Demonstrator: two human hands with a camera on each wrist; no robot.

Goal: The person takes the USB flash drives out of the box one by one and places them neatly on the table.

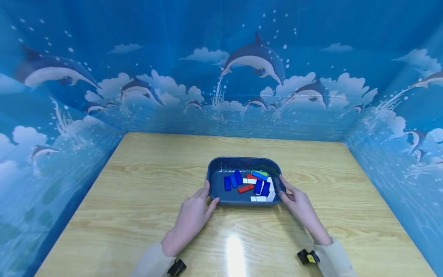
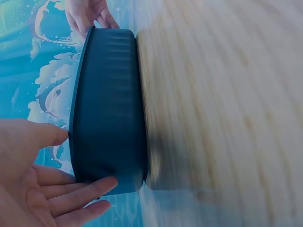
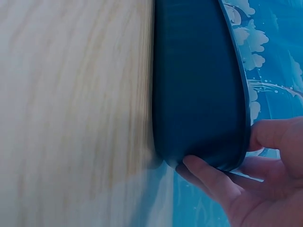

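A dark blue plastic tray (image 1: 247, 204) with rounded corners sits on the table. Loose in it lie several small oblong pieces: dark blue (image 1: 227, 183), lighter blue (image 1: 259, 176), red (image 1: 245, 188), white (image 1: 258, 199) and a partly covered green one (image 1: 265, 174). Most are in the right half; their exact kind is too small to tell. My left hand (image 1: 190, 215) grips the tray's left end, thumb at the near rim, fingers along the end wall (image 2: 109, 109). At the opposite end my right hand (image 1: 301, 204) holds the rim, with fingers against the outer wall (image 3: 199, 85).
The wood-grain table (image 1: 155, 165) extends around the tray on all sides. A blue curtain (image 1: 194, 84) printed with dolphins and clouds stands along the back, left and right edges. Dark devices (image 1: 308, 257) are strapped at both wrists.
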